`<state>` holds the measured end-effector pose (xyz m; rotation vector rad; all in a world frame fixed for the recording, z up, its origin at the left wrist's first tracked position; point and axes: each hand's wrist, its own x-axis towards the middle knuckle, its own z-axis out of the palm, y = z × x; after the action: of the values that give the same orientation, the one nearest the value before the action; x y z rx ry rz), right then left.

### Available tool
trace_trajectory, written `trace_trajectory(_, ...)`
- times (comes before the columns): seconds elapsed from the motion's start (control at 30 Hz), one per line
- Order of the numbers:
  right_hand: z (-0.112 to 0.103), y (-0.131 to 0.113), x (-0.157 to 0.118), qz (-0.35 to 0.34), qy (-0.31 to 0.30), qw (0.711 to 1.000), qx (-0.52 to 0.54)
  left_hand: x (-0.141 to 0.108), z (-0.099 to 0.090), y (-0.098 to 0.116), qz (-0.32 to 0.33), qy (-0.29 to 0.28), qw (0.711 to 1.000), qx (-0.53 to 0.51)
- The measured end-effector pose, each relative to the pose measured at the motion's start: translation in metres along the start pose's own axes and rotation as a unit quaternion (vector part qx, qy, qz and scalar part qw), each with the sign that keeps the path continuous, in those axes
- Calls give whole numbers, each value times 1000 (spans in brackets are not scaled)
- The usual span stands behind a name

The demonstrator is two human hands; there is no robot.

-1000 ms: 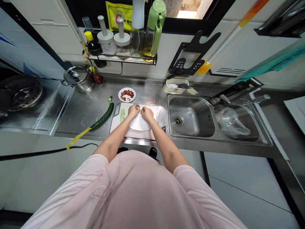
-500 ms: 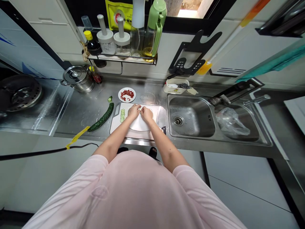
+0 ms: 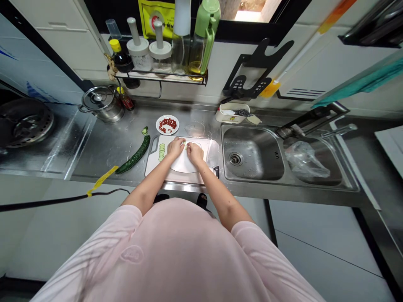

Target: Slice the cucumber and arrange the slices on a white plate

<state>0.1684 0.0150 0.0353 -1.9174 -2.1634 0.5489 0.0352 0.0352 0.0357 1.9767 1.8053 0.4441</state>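
a long, curved cucumber (image 3: 134,155) with bumpy dark skin lies on the shiny steel bench (image 3: 103,153); thin, pale green slices (image 3: 161,152) overlap in a row on the smooth white board (image 3: 153,162); above it, left hand (image 3: 175,147) and right hand (image 3: 194,153) nearly meet, fingertips pinched together on small pale green pieces (image 3: 185,143); a dark, stubby handle (image 3: 216,171) sits beside the right forearm; then a round-cornered metal sink (image 3: 252,155)

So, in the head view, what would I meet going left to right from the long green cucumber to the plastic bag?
Long green cucumber, row of cucumber slices, left hand, right hand, black knife handle, sink drain, clear plastic bag.
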Motion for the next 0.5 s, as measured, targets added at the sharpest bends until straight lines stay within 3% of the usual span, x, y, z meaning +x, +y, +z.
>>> trace_trajectory(0.2,1,-4,-10,-6,-30,998,-48,0,-1,1,3,-21,999,25)
trace_trajectory(0.5,5,-4,-6,-3,-34,997,-67,1,2,-3,5,-2,1000,8)
